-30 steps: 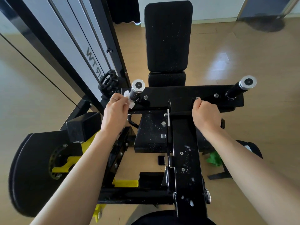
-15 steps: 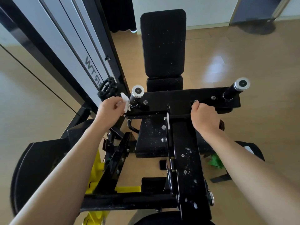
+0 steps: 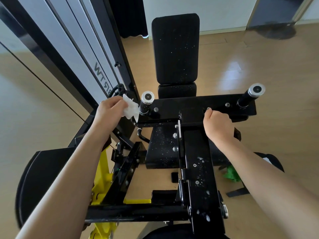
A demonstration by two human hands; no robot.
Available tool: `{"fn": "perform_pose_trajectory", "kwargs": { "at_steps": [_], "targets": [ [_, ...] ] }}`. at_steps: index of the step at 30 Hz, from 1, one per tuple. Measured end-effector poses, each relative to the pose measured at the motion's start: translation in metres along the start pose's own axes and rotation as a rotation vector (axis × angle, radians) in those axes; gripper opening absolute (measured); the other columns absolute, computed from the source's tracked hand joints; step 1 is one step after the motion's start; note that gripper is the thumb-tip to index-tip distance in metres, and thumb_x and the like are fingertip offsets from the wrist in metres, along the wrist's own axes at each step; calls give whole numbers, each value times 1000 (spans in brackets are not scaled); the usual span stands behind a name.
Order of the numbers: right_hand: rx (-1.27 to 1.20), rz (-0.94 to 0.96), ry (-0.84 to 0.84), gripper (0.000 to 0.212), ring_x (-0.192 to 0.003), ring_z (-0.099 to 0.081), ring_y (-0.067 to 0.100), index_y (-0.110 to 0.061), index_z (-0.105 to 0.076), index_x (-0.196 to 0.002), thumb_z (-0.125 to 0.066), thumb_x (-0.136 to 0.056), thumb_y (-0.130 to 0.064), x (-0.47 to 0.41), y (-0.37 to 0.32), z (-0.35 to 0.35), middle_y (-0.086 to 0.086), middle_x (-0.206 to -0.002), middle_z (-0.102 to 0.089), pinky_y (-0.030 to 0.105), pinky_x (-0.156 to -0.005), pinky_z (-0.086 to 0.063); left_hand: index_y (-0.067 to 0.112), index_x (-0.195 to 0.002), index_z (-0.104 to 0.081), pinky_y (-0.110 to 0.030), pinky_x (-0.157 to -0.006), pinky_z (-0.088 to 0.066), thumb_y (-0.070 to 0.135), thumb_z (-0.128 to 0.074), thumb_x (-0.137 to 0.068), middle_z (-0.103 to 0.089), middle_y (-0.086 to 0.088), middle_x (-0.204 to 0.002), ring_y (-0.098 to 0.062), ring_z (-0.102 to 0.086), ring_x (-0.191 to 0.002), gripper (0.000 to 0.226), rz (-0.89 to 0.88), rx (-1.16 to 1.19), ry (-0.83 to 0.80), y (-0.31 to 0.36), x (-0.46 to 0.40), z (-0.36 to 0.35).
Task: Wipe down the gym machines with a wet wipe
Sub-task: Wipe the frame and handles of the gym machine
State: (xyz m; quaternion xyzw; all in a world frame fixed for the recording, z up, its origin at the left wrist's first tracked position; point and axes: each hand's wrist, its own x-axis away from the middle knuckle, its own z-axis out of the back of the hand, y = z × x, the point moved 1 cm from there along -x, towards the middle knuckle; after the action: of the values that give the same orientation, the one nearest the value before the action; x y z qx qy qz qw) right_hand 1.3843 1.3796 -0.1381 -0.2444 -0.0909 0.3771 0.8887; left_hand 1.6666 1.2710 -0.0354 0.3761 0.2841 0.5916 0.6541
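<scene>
Pinching wet wipe [image 3: 130, 108], left hand [image 3: 110, 109] beside left handle [image 3: 146, 102]; right hand [image 3: 217, 124] fisted on crossbar [image 3: 189, 106] edge.

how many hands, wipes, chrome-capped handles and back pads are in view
hands: 2, left hand and right hand
wet wipe: 1
chrome-capped handles: 2, left handle and right handle
back pad: 1
total: 6

Single head cam, looks fwd and steeply down, close over black machine frame [image 3: 198, 107].
</scene>
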Motion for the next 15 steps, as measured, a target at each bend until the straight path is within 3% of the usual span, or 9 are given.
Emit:
{"fn": "perform_pose_trajectory", "kwargs": {
  "at_steps": [2, 4, 6, 8, 12, 15],
  "targets": [
    [1, 1, 4, 59, -67, -64, 31, -16, -51, -63, -23, -109, -39, 0, 0, 0, 10, -67, -62, 47, -71, -58, 17, -73, -63, -29, -69, -41, 22, -53, -94, -54, 2, -75, -14, -50, -74, 24, -12, -73, -13, -1, 1, 1],
    [7, -3, -8, 59, -68, -64, 31, -16, -53, -64, -23, -109, -39, 1, 0, 1, 10, -67, -62, 48, -73, -58, 25, -92, -73, -38, -90, -46, 30, -53, -98, -67, 6, -98, -20, -58, -95, 22, -118, -365, 35, -5, 2, 3],
    [20, -4, -22, 59, -71, -64, 33, -15, -54, -66, -22, -109, -40, 1, -1, 3, 11, -69, -63, 48, -75, -57, 29, -104, -75, -47, -107, -35, 34, -51, -101, -67, 9, -119, -23, -54, -115, 24, -321, -676, 152, -7, 2, 4],
    [24, -3, -27, 59, -73, -64, 34, -16, -52, -65, -21, -109, -39, 1, -2, 4, 11, -69, -62, 48, -77, -57, 26, -105, -76, -45, -104, -33, 32, -52, -101, -66, 6, -119, -25, -48, -118, 25, -413, -725, 201, -9, 0, 2],
    [34, 0, -13, 58, -72, -65, 34, -16, -53, -65, -22, -109, -39, 3, -3, 4, 11, -68, -62, 49, -76, -57, 21, -106, -78, -36, -84, -41, 21, -55, -96, -59, 1, -105, -24, -49, -105, 25, -246, -484, 125, -16, -4, -12],
    [29, -3, -10, 59, -68, -65, 32, -18, -51, -62, -22, -109, -40, 4, -4, 4, 8, -64, -60, 49, -73, -59, 22, -88, -74, -29, -73, -38, 17, -53, -96, -58, 1, -93, -21, -51, -90, 23, -237, -369, 128, -13, -4, -17]
  ]
}}
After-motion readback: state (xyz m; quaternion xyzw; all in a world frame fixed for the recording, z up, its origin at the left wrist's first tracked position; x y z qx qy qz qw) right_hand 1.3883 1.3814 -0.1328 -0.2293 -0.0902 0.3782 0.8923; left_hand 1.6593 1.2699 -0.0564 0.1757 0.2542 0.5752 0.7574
